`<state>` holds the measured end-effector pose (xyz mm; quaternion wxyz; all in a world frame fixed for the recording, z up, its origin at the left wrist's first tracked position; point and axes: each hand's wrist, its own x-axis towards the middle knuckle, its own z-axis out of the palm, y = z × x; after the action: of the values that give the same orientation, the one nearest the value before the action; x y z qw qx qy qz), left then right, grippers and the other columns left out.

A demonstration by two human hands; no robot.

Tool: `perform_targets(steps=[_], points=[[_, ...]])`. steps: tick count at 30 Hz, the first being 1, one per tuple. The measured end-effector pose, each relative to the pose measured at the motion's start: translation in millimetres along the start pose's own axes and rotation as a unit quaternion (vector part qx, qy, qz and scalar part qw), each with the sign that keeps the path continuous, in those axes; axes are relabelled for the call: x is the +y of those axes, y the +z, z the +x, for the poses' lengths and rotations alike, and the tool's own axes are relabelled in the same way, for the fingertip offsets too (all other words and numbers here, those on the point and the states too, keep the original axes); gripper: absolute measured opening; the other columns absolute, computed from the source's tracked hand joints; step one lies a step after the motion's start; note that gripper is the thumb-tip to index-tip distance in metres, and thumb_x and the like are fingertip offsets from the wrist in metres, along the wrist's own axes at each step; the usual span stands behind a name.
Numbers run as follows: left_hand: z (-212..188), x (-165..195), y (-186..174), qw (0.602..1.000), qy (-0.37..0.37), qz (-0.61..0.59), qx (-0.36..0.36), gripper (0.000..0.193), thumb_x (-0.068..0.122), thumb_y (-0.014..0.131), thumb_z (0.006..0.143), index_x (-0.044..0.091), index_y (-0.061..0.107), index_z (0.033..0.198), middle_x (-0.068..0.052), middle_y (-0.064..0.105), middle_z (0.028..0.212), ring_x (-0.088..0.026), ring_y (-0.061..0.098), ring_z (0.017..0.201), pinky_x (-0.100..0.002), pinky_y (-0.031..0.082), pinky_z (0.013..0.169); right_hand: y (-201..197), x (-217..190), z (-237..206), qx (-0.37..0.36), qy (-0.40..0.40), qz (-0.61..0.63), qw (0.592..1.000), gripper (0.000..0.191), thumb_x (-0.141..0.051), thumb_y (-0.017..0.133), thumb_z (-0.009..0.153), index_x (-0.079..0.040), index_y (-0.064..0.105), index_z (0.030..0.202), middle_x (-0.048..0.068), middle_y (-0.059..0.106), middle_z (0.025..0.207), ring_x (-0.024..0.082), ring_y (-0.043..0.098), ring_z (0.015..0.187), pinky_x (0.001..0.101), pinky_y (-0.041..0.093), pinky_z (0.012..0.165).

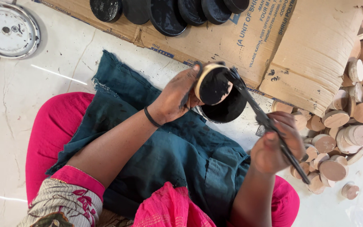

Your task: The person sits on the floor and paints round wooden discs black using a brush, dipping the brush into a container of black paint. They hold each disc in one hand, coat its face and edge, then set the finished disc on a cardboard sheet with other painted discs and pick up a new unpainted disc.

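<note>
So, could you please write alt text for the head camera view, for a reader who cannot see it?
A seated person's left hand holds a round wooden disc while the right hand brushes it black with a paintbrush, above a pot of black paint. Painted discs lie on flattened cardboard; unpainted discs are heaped at right.

A floor-level craft workshop — heaped wooden discs (349,122), painted black discs (167,14) drying on flattened cardboard (316,50).

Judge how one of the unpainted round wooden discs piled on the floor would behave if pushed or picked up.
An unpainted round wooden disc looks solid and stiff, so it probably would not bend. It seems small and likely light. Set on edge it may roll, since one stray disc lies apart from the pile; lying flat it would probably just slide.
</note>
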<state>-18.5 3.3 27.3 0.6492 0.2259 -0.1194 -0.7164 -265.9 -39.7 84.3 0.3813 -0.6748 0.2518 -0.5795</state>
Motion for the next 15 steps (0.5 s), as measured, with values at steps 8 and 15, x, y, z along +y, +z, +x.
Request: perform_targets(steps=[8, 15], points=[[-2, 12, -3, 0.996, 0.074, 0.027, -0.045, 0.062, 0.048, 0.045, 0.117, 0.000, 0.051, 0.156, -0.008, 0.067, 0.100, -0.006, 0.058, 0.075, -0.020, 0.049, 0.062, -1, 4, -2, 0.001, -0.019, 0.015, 1.000, 0.021, -0.017, 0.074, 0.093, 0.001, 0.067, 0.099, 0.017, 0.068, 0.089, 0.025, 0.065, 0.083, 0.0355, 0.047, 0.081], [-3, 5, 3, 0.998, 0.044, 0.005, -0.039, 0.061, 0.045, 0.045, 0.114, 0.002, 0.046, 0.158, -0.005, 0.065, 0.104, -0.006, 0.057, 0.079, -0.024, 0.049, 0.068, 10, 3, -6, -0.018, 0.024, -0.042, 0.999, 0.025, -0.013, 0.074, 0.099, 0.008, 0.065, 0.108, 0.021, 0.066, 0.094, 0.027, 0.063, 0.094, 0.0339, 0.046, 0.085]])
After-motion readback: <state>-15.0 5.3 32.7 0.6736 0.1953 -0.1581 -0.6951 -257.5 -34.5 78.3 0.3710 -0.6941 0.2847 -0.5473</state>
